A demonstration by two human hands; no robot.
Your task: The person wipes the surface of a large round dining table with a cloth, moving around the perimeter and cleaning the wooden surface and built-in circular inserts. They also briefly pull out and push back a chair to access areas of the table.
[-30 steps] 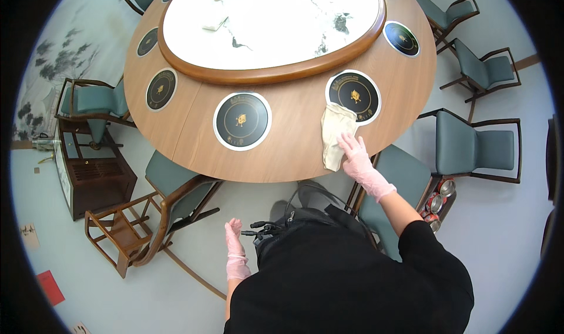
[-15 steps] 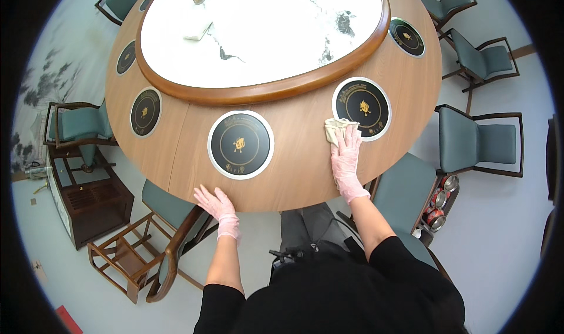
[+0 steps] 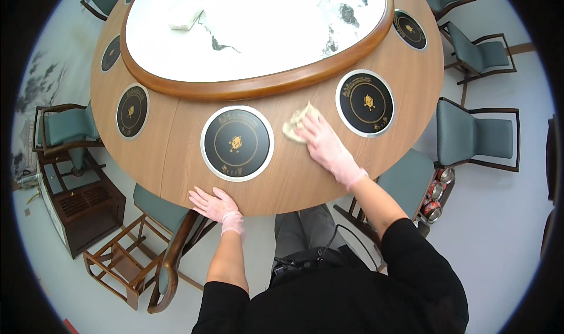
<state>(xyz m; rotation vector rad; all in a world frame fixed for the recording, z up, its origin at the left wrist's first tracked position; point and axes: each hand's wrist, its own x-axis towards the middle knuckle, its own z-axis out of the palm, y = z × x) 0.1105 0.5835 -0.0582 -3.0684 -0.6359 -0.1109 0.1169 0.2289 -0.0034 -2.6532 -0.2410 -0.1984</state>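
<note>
My right hand [image 3: 330, 148], in a thin pink glove, presses a crumpled cream cloth [image 3: 292, 128] onto the round wooden table [image 3: 176, 169]. The cloth lies on bare wood between two round black hob plates with silver rims, the near plate [image 3: 251, 153] and the right plate [image 3: 379, 93]. Part of the cloth is hidden under my fingers. My left hand [image 3: 215, 205], gloved alike, rests palm down with its fingers spread at the table's front edge, just below the near plate. It holds nothing.
A raised white marbled turntable [image 3: 258, 46] with a brown wooden rim fills the table's middle; a white folded item [image 3: 187, 18] lies on it. Green chairs [image 3: 458, 131] surround the table. A dark cabinet [image 3: 88, 210] stands at left, and red tins [image 3: 433, 210] sit by a chair at right.
My right hand has slid the cloth leftward, off the edge of the right hob plate and onto the wood between the plates. My left hand stays at the edge. The view has shifted slightly.
</note>
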